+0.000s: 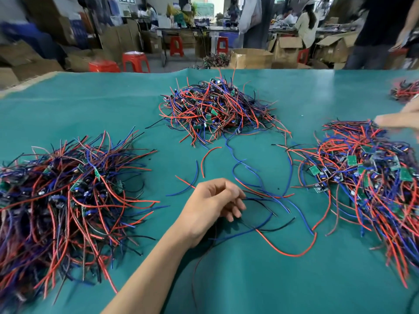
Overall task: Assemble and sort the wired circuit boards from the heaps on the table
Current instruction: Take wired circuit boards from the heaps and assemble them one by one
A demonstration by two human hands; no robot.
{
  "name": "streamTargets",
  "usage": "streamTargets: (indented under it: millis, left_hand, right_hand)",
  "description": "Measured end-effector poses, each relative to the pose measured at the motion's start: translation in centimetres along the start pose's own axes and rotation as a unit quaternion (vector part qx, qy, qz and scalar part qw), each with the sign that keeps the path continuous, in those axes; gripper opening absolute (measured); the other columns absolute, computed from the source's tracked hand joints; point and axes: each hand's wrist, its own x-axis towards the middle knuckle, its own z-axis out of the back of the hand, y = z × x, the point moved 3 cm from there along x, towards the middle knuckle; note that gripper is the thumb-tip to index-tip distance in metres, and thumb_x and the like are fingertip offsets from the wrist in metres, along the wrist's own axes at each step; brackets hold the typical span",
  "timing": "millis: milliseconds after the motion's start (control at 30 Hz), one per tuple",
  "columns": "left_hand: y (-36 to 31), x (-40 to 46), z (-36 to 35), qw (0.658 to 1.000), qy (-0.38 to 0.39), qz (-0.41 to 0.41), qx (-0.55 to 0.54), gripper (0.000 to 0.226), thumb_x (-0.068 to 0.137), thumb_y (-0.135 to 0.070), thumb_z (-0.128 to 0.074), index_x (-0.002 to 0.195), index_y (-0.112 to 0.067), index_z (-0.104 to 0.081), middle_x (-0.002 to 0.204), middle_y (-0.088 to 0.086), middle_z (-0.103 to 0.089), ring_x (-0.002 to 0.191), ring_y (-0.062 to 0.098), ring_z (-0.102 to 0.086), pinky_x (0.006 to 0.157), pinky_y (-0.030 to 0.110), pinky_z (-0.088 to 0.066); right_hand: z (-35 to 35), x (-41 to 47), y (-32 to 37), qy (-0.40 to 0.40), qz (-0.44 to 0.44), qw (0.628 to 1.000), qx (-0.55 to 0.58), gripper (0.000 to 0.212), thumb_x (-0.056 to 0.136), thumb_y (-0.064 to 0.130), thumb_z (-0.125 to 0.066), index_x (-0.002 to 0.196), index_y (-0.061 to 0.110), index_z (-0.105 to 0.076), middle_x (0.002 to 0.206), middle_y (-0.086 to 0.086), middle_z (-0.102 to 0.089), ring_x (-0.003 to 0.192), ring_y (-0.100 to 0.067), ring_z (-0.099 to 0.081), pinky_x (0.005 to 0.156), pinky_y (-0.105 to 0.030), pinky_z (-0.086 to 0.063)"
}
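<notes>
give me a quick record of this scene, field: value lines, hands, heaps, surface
surface: green cloth over the table
heaps: left heap, far middle heap, right heap
loose wires: between the heaps, near left hand
left hand: fingers curled, pinching thin wires
right hand: blurred, fingers straight, above right heap
background: red stools, cardboard boxes

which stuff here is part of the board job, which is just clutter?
Job:
- left heap, middle heap, right heap of wired boards
- loose wires by the left hand
- right hand over the right heap

Lying about:
- red stools
- cardboard boxes
- small far heap, unclear
</notes>
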Motion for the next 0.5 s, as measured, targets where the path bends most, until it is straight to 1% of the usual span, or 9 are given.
streamTargets:
  millis: [33,67,100,133,167,233,300,400,500]
  left_hand:
    - [0.0,0.0,0.0,1.0,-0.001,0.0,-0.001,0.019,0.099,-0.002,-0.05,0.086,-0.004,-0.064,0.075,0.013,-0.068,0.057,0.016,-0.059,0.051,0.019,-0.045]
    - [0.0,0.0,0.0,1.0,-0.003,0.0,-0.001,0.019,0.099,-0.001,-0.05,0.086,-0.004,-0.063,0.075,0.013,-0.067,0.056,0.016,-0.059,0.051,0.019,-0.045]
    - [0.0,0.0,0.0,1.0,-0.005,0.002,-0.003,0.018,0.099,0.0,-0.05,0.087,-0.003,-0.063,0.074,0.013,-0.067,0.056,0.016,-0.059,0.051,0.019,-0.045]
    - [0.0,-0.1,0.0,1.0,-0.007,0.003,-0.005,0.017,0.099,0.001,-0.049,0.088,-0.003,-0.063,0.074,0.013,-0.067,0.056,0.016,-0.059,0.051,0.019,-0.046]
    - [0.0,-0.1,0.0,1.0,-0.009,0.004,-0.008,0.016,0.098,0.002,-0.049,0.09,-0.002,-0.063,0.074,0.013,-0.067,0.056,0.016,-0.059,0.051,0.019,-0.046]
    - [0.0,0.0,0.0,1.0,-0.008,0.005,-0.015,0.014,0.099,0.003,-0.049,0.092,0.0,-0.062,0.074,0.013,-0.066,0.056,0.016,-0.059,0.051,0.019,-0.046]
    - [0.1,0.0,0.0,1.0,-0.007,0.005,-0.024,0.013,0.099,0.003,-0.049,0.094,0.002,-0.061,0.074,0.013,-0.066,0.055,0.016,-0.059,0.05,0.019,-0.046]
    - [0.1,0.1,0.0,0.999,-0.005,0.005,-0.034,0.013,0.099,0.003,-0.048,0.094,0.003,-0.06,0.075,0.015,-0.065,0.055,0.016,-0.058,0.05,0.019,-0.046]
    - [0.2,0.2,0.0,0.999,-0.004,0.003,-0.04,0.013,0.1,0.004,-0.048,0.094,0.003,-0.06,0.075,0.015,-0.064,0.055,0.016,-0.058,0.05,0.02,-0.047]
  right_hand:
    - [-0.5,0.3,1.5,-0.004,0.016,1.0,-0.018,0.083,0.041,0.107,-0.046,0.058,0.03,-0.073,0.045,-0.005,-0.063,0.04,-0.024,-0.061,0.046,-0.025,-0.049]
    - [-1.3,0.3,3.7,0.005,0.044,0.998,-0.034,0.071,0.051,0.103,-0.05,0.066,0.037,-0.074,0.048,0.0,-0.066,0.042,-0.018,-0.063,0.053,-0.027,-0.051]
    - [-2.7,0.2,6.0,0.018,0.08,0.996,-0.026,0.05,0.069,0.088,-0.06,0.073,0.04,-0.074,0.053,0.005,-0.069,0.044,-0.012,-0.065,0.056,-0.028,-0.052]
    - [-4.8,0.6,8.3,0.045,0.114,0.992,0.003,0.033,0.081,0.067,-0.069,0.078,0.035,-0.076,0.059,0.006,-0.072,0.048,-0.009,-0.066,0.054,-0.028,-0.053]
    - [-7.4,1.1,10.6,0.086,0.141,0.986,0.031,0.023,0.086,0.048,-0.073,0.08,0.027,-0.076,0.065,0.004,-0.074,0.052,-0.012,-0.068,0.05,-0.029,-0.053]
    - [-12.4,1.8,14.5,0.172,0.164,0.969,0.071,0.012,0.09,0.032,-0.074,0.094,0.021,-0.075,0.084,-0.003,-0.074,0.062,-0.017,-0.069,0.046,-0.029,-0.052]
    - [-16.4,3.2,17.5,0.199,0.162,0.962,0.095,0.025,0.093,0.03,-0.072,0.116,0.022,-0.068,0.098,-0.01,-0.068,0.065,-0.02,-0.067,0.044,-0.026,-0.048]
    - [-20.0,5.2,20.3,0.162,0.136,0.968,0.133,0.051,0.093,0.033,-0.069,0.141,0.023,-0.054,0.097,-0.008,-0.062,0.061,-0.023,-0.06,0.041,-0.024,-0.04]
    - [-22.2,6.6,21.2,0.143,0.09,0.977,0.129,0.068,0.092,0.037,-0.068,0.152,0.022,-0.042,0.129,-0.015,-0.049,0.065,-0.026,-0.059,0.046,-0.029,-0.044]
